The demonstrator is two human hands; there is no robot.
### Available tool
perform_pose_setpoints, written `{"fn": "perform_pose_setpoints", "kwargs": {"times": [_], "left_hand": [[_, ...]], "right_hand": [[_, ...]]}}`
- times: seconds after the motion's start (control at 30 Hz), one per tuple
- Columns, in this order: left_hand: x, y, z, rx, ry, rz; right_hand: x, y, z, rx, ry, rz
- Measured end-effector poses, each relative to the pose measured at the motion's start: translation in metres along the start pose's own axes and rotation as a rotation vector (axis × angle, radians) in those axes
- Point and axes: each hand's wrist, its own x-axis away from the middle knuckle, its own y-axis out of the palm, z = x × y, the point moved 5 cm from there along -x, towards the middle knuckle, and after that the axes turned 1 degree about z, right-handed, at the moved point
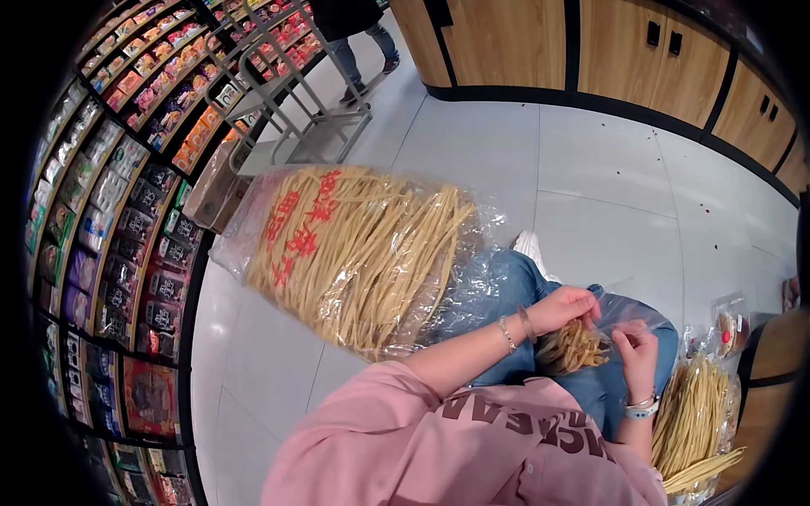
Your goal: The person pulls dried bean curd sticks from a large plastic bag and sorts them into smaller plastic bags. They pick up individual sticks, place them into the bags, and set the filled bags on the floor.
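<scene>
A clear plastic bag (626, 314) with short, tan dried strips (575, 347) in its lower part rests on my lap. My left hand (567, 309) is closed at the bag's upper left edge, fingers curled onto the film. Over at its right side, my right hand (637, 347) pinches the film between thumb and fingers. To my left lies a large clear bag with red characters, full of long yellow dried sticks that look like yuba (371, 253). More long yellow sticks (693, 413) lie in plastic beside my right forearm.
Shelves of packaged goods (139, 219) line the left. A grey metal cart (304, 126) and a cardboard box (215, 190) stand beyond the large bag. A person's legs (359, 63) show near the cart. Wooden cabinets (506, 42) run along the back. Small bits dot the tiled floor (607, 202).
</scene>
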Motion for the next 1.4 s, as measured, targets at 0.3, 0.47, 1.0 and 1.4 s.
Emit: {"fn": "perform_pose_setpoints", "kwargs": {"times": [0.3,0.47,1.0,1.4], "left_hand": [[-0.001,0.008,-0.004,0.068,-0.11,-0.178],[0.003,0.023,-0.003,-0.001,-0.152,-0.378],[-0.005,0.02,-0.012,-0.355,0.104,-0.065],[-0.008,0.019,-0.037,-0.04,-0.098,0.052]], "right_hand": [[0.01,-0.01,-0.003,-0.104,0.147,-0.083],[0.007,0.002,0.006,-0.005,0.07,0.077],[0.006,0.009,0.015,-0.116,0.178,0.167],[0.012,0.018,0.017,-0.524,0.325,0.064]]}}
